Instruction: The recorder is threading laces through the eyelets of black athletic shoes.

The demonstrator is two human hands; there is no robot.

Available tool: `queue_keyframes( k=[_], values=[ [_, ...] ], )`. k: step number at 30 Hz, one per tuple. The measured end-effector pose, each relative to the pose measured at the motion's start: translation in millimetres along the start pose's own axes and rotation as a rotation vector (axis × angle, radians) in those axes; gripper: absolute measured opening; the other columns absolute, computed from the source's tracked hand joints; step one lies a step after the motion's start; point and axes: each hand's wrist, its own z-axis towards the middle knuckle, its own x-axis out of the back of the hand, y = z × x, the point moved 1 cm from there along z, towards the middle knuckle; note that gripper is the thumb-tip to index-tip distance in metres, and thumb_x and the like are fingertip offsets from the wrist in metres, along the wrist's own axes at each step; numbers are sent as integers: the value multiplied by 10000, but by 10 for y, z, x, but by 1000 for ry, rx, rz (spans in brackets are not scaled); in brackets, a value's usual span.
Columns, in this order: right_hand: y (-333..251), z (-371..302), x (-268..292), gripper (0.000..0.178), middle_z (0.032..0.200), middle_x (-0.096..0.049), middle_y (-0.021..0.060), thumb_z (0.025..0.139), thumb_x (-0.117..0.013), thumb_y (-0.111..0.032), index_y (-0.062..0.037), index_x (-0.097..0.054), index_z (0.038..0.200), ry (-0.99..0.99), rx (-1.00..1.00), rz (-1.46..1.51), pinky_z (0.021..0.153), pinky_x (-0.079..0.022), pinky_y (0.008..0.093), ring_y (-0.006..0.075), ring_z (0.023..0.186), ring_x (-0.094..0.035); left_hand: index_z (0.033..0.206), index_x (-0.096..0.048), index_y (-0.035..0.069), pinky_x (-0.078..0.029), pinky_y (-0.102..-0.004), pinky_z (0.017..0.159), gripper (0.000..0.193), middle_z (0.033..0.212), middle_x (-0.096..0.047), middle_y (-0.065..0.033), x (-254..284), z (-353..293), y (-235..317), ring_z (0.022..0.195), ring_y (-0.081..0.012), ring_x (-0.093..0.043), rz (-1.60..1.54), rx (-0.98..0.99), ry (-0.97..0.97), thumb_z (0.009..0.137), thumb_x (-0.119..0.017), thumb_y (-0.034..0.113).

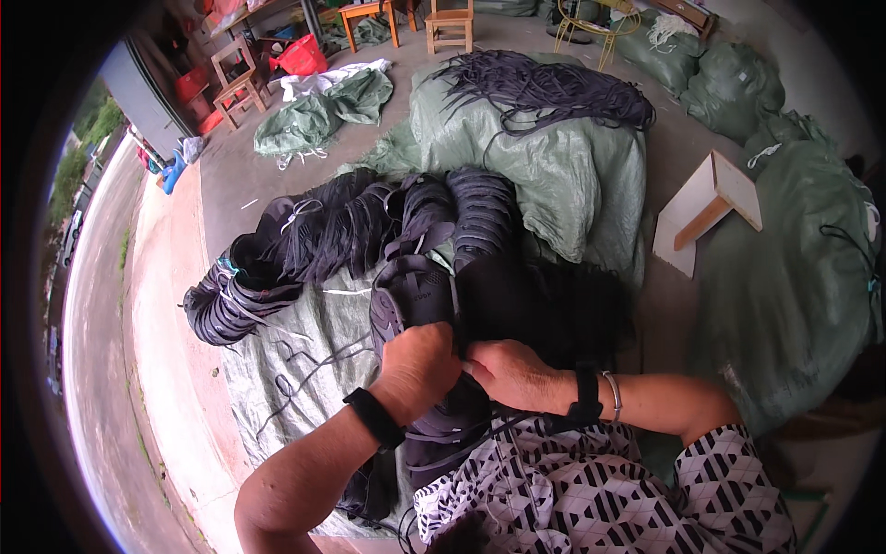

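A dark grey shoe upper (411,291) lies in front of me, its heel opening pointing away. My left hand (420,365) is closed on its side, fingers curled under and mostly hidden. Close beside it, my right hand (519,374) pinches with thumb and fingertips at the middle of the upper; what is between them is too small to make out. A loose dark lace (295,383) trails to the left over the green woven sheet (323,323). Nearer my body, another dark shoe piece (448,425) shows below my hands.
Nested stacks of dark shoe uppers (235,300) lie beyond my hands, with another stack (482,212) at centre. A heap of dark laces (554,92) covers a full green sack (581,175). At right are an angled white board (706,208) and a large green sack (784,277).
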Motion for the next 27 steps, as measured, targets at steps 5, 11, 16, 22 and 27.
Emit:
queue_keyframes(
  k=[5,11,16,22,27],
  values=[
    [68,32,10,147,655,-572,102,892,-556,-137,-23,-582,804,-296,-539,919,423,-404,309,179,558,-581,952,-676,101,-517,-436,757,246,876,-686,-142,45,-97,46,846,-341,-659,-83,32,23,776,-602,256],
    [44,-14,-21,145,625,-555,73,906,-545,-125,-25,-589,811,-230,-705,1165,387,-344,239,101,472,-485,953,-690,98,-519,-410,721,259,838,-684,-147,-9,-159,-35,825,-328,-663,-211,13,81,770,-603,260],
    [132,32,-91,194,636,-595,72,914,-524,-166,-30,-615,809,247,325,-74,394,-401,283,130,508,-577,940,-687,82,-519,-410,698,250,758,-670,-160,-24,-121,-45,767,-337,-662,-218,-53,136,778,-597,250],
    [113,107,32,158,659,-588,96,880,-582,-141,-3,-613,809,-290,-735,1144,390,-367,271,137,453,-496,934,-667,64,-511,-416,711,239,789,-677,-154,-2,-154,-109,789,-324,-666,-324,-51,43,791,-582,236],
    [61,54,175,147,689,-606,90,904,-578,-134,4,-606,862,-384,-600,875,413,-433,263,137,462,-540,862,-632,15,-498,-372,569,241,587,-622,-128,-50,-161,-167,541,-259,-646,-537,-27,-41,875,-549,241]
  ],
)
